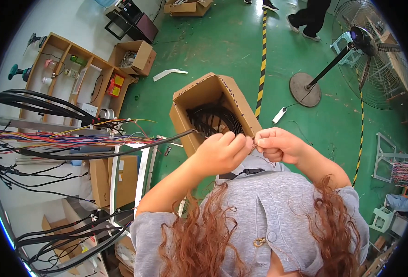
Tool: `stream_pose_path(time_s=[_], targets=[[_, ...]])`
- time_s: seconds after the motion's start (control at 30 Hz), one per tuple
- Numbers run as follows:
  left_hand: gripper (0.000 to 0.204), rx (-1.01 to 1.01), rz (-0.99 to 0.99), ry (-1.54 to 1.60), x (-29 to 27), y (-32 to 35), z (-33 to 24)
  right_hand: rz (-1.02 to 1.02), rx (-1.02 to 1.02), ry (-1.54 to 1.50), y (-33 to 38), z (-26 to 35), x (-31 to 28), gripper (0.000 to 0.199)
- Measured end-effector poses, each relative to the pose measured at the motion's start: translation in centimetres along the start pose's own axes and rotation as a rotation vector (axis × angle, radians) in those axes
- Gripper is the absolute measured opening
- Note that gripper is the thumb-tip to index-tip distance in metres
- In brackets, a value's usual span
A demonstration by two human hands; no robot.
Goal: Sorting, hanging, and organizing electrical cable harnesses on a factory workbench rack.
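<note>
Your left hand (221, 150) and your right hand (278, 144) are raised close together in front of your chest, nearly touching at the fingertips. Both are curled into tight pinches around a thin wire end (254, 146) that sits in the small gap between them; the piece is too small to tell more about it. Your left fingers are folded over almost to a fist, and your right thumb and forefinger are pressed together at the wire's tip.

A thick black cable (121, 150) runs from the left of the view across to your left hand and appears to end at it, though your fingers hide the join. Just beyond your hands, on the green floor (222, 41), stands an open cardboard box (199, 94) with coils of black cable inside.

To your left a bundle of coloured wires (51, 138) stretches along a harness frame, with more black cables above and below it. Behind that stands a wooden shelf (65, 60). To your right, well apart, a pedestal fan (365, 51) stands near a white power strip (279, 115).
</note>
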State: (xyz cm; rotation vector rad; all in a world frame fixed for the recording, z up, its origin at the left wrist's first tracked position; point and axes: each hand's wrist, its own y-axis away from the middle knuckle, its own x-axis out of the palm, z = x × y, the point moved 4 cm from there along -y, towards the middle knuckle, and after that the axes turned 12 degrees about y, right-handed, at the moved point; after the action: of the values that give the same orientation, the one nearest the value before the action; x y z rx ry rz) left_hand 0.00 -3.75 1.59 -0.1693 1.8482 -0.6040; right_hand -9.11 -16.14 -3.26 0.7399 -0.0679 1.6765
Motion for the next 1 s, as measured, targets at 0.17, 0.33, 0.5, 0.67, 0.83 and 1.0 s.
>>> stream_pose_path(time_s=[0.17,0.33,0.5,0.67,0.83,1.0], targets=[[0.029,0.370,-0.010,-0.178,-1.2,-0.3,-0.2,0.137,0.107,-0.161,-0.4,-0.6,0.7,0.018],[0.023,0.349,0.097,-0.177,-0.8,-0.1,-0.2,0.093,0.105,-0.142,-0.4,-0.4,0.6,0.018],[0.008,0.003,-0.033,0.262,-0.4,-0.3,0.6,-0.008,-0.113,0.175,-0.5,0.1,1.4,0.016],[0.023,-1.102,-0.078,1.755,5.0,3.1,2.3,-0.429,-0.938,1.761,0.9,2.6,2.9,0.011],[0.014,-0.882,-0.452,0.971,2.5,1.2,2.0,-0.555,-0.921,1.635,0.8,1.9,1.5,0.011],[0.017,-0.934,0.103,1.396,4.4,1.6,1.0,-0.572,-0.929,1.559,1.7,2.1,1.2,0.009]])
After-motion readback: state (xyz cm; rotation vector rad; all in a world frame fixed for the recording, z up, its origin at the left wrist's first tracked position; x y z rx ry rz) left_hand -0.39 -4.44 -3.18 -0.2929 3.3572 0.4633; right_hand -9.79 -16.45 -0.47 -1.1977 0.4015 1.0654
